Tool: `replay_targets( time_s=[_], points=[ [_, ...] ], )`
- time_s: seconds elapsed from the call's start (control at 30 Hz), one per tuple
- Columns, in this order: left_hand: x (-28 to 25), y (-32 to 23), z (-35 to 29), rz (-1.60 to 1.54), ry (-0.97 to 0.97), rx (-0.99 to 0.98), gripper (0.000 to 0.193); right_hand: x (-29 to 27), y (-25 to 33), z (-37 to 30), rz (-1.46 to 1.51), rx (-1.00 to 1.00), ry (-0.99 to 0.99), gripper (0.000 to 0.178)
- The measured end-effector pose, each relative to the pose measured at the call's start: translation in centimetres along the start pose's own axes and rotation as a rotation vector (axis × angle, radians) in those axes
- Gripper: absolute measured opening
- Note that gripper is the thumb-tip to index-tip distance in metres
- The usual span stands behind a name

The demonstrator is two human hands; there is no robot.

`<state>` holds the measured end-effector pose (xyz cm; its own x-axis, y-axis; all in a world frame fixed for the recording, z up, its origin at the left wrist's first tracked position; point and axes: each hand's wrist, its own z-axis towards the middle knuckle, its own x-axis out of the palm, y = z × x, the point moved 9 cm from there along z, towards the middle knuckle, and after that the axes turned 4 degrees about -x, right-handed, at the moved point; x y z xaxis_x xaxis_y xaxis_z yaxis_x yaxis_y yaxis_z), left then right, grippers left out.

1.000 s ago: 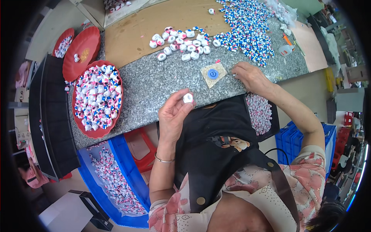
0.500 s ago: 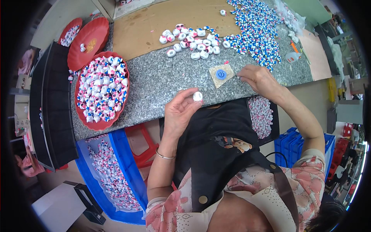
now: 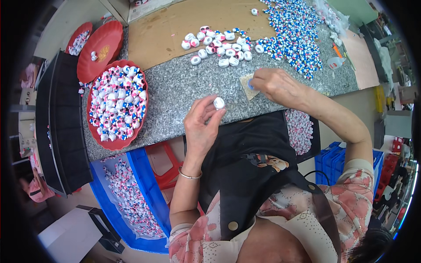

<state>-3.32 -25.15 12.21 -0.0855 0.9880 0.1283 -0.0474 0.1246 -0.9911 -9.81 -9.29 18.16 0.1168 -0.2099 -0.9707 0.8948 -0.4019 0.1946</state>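
At the counter's [image 3: 166,96] near edge, the left hand [image 3: 203,125] pinches 1 white piece [image 3: 219,103] between thumb and fingertips, seemingly leaving its face exposed. The right hand's [image 3: 276,85] curled fingers cover part of the blue disc [image 3: 250,84] on a tan pad [image 3: 247,92], probably placed for easy reach; their grip I cannot tell.

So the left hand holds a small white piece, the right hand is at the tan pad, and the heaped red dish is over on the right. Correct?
Not quite: the heaped red dish is over on the left, as the head view shows. The left hand does hold a small white piece, and the right hand is at the tan pad.
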Motion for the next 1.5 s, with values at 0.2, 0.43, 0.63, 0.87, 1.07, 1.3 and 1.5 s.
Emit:
replay_targets(
  time_s=[0.2, 0.43, 0.63, 0.87, 1.07, 1.3, 1.5],
  points=[
    [1.4, -0.6, -0.1, 0.165, -0.053, 0.124, 0.032, -1.2, -0.5, -1.0, 0.118, 0.122, -0.193, 0.012],
    [5.1, -1.2, 0.7, 0.281, -0.023, 0.303, 0.036, 2.5, -2.6, -4.7, 1.225, 0.732, -0.345, 0.020],
    [7.2, -0.4, 0.7, 0.159, 0.320, 0.148, 0.037, -0.2, -0.4, -4.9, 0.857, 0.496, -0.260, 0.013],
    [7.9, -0.2, -0.6, -0.055, 0.548, -0.144, 0.026, -1.7, 3.0, -4.5, 0.743, 0.194, -0.357, 0.012],
    [8.2, 0.6, -0.7, -0.109, 0.553, -0.211, 0.024, -0.2, 2.2, -5.4, 0.827, 0.287, -0.297, 0.017],
    [-5.5, -9.9, 1.5, 0.760, -0.176, 0.351, 0.024, -3.5, -8.0, -13.6, 0.057, 0.515, -0.573, 0.016],
    [-14.9, -14.5, 2.3, 1.355, -0.481, 0.515, 0.029, -2.6, -10.4, -14.2, 0.007, 0.536, -0.377, 0.018]
  ],
)
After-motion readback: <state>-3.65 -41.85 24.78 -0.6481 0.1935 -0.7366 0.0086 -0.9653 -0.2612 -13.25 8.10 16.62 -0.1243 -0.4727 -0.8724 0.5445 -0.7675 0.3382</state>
